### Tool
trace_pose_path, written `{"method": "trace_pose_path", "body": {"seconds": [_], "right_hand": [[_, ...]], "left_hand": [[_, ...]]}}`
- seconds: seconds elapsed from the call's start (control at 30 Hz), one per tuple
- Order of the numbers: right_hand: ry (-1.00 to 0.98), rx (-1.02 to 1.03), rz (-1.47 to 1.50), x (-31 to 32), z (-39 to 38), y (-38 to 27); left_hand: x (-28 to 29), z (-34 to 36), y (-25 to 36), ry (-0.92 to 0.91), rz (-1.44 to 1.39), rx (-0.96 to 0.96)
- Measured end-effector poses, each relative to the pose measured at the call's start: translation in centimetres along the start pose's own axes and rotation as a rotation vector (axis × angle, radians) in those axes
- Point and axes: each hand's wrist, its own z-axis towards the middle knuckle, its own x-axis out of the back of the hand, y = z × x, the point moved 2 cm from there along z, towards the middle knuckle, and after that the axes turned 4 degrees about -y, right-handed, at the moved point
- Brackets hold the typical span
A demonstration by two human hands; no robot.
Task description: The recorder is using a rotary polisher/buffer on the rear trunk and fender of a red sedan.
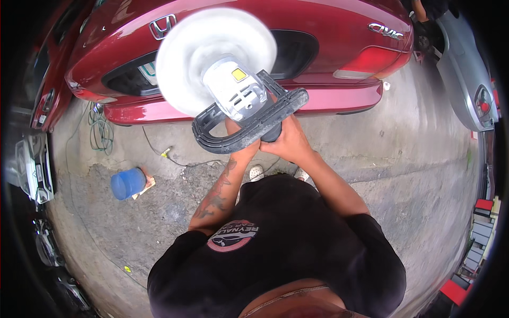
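Observation:
I hold a large polisher (236,87) with a silver-grey body, a black looped handle and a round white pad (180,61), blurred as if spinning, raised in front of the red car's rear (116,32). My left hand (243,150) is closed on the polisher, mostly hidden under the black handle. My right hand (289,138) is wrapped round a black grip on the tool's underside, right of my left hand. Whether the pad touches the paint is unclear from this angle.
A blue container (128,184) sits on the concrete at left, near coiled green hose (101,132) and cables. Other vehicles line both sides, including a silver one (458,74) at right. Part of another person's arm (419,10) shows at the top right. Red and grey boxes (482,206) stand far right.

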Motion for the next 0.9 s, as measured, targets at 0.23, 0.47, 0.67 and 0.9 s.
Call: {"method": "trace_pose_path", "body": {"seconds": [0.23,0.47,0.67,0.9], "right_hand": [[-0.146,0.011,-0.007,-3.1,2.4,-1.0],[-0.091,-0.084,-0.173,-1.8,0.3,-3.7],[0.116,-0.054,-0.277,0.1,-3.1,-1.4],[0.264,-0.072,-0.17,2.6,-6.2,-0.1]], "left_hand": [[4.5,-0.9,-1.5,0.214,0.048,0.088],[3.3,-2.3,-0.3,0.174,-0.394,0.218],[0.2,-3.8,-4.9,0.055,-0.444,0.274],[-5.4,-1.4,1.0,-0.271,-0.206,0.115]]}}
